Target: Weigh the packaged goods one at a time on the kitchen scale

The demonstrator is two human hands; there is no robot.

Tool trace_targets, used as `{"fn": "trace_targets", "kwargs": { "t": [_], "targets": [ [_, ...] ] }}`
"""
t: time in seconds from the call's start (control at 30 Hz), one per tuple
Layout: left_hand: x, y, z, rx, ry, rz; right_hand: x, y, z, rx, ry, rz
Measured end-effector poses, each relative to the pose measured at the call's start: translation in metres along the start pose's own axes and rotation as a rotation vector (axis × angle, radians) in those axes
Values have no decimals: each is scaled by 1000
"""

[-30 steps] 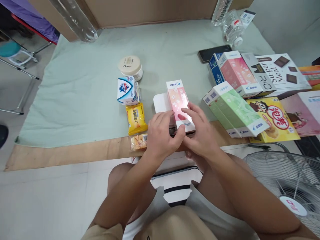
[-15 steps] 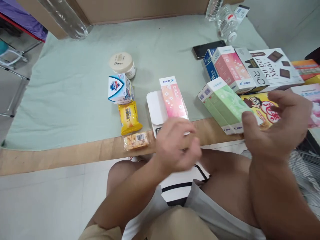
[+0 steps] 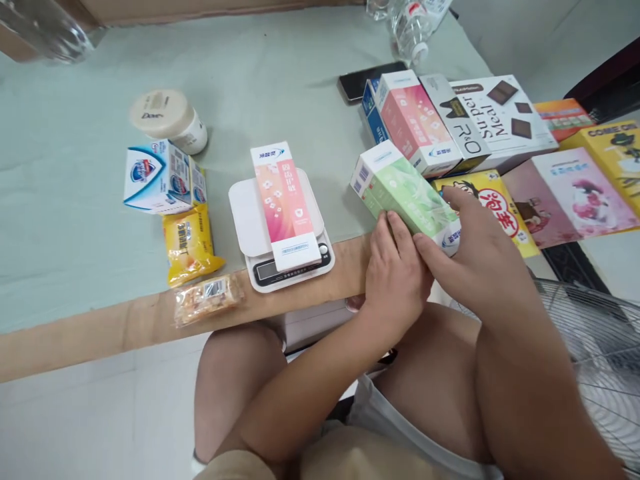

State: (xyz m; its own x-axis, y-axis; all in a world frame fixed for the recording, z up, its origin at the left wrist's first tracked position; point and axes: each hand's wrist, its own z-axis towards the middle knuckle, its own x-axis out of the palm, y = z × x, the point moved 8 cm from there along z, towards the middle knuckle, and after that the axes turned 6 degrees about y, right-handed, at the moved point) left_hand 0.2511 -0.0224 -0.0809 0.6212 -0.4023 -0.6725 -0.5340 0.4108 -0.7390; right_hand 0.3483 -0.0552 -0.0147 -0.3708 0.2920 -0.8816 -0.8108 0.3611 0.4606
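A long green-and-white carton [image 3: 407, 190] lies slanted at the table's right front. My left hand [image 3: 397, 277] has its fingers against the carton's near side. My right hand [image 3: 480, 257] is around the near right end, thumb in front and fingers behind. The thumb lies close to my left fingertips. Left of them a white kitchen scale [image 3: 247, 223] carries a pink-and-white carton [image 3: 285, 207], which lies across its plate and partly over the display. Behind my right hand is a yellow snack box [image 3: 500, 207], partly covered.
Left of the scale are a cream jar [image 3: 165, 117], a white-and-blue soap box [image 3: 157, 177], a yellow packet [image 3: 187, 243] and a clear-wrapped snack [image 3: 207, 297]. Several boxes, including a white one [image 3: 500, 127], stand at right near a phone [image 3: 373, 80] and plastic bottle [image 3: 413, 30].
My left hand has moved right from in front of the scale to the green carton. My right hand has closed around that carton's near end. The view has shifted right.
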Motion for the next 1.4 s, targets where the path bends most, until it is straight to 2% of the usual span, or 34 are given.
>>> {"fn": "trace_targets", "kwargs": {
  "t": [0.07, 0.2, 0.33, 0.53, 0.67, 0.9, 1.03, 1.1, 1.17, 1.27, 1.33, 1.4],
  "targets": [
    [-1, 0, 4, -36, -19, 44, 0, 1, 1, 43, 26, -17],
    [-6, 3, 7, -96, 49, 35, 4, 6, 3, 99, 99, -25],
    [-18, 14, 12, -167, 70, -45, 13, 13, 5, 32, 91, 61],
    [-40, 34, 33, -285, 10, -116, 37, 8, 4, -34, 101, 250],
    [-43, 37, 46, -339, -27, -218, 45, 10, 5, -14, 80, 309],
    [-41, 36, 73, -351, -37, -313, 51, 17, 8, 12, 59, 447],
    [-44, 36, 81, -347, -61, -319, 43, 25, 6, -29, 2, 424],
    [-47, 33, 62, -287, -107, -355, 31, 34, 5, -59, -89, 400],
    [-55, 27, 24, -166, -196, -400, 14, 47, 1, -116, -223, 412],
    [-75, 1, -50, 190, -337, -329, -3, 70, -8, -237, -381, 513],
    [-91, -7, -86, 325, -403, -315, -1, 89, -11, -303, -344, 545],
    [-114, 1, -98, 328, -494, -366, 10, 109, -11, -358, -232, 519]
  ]
}}
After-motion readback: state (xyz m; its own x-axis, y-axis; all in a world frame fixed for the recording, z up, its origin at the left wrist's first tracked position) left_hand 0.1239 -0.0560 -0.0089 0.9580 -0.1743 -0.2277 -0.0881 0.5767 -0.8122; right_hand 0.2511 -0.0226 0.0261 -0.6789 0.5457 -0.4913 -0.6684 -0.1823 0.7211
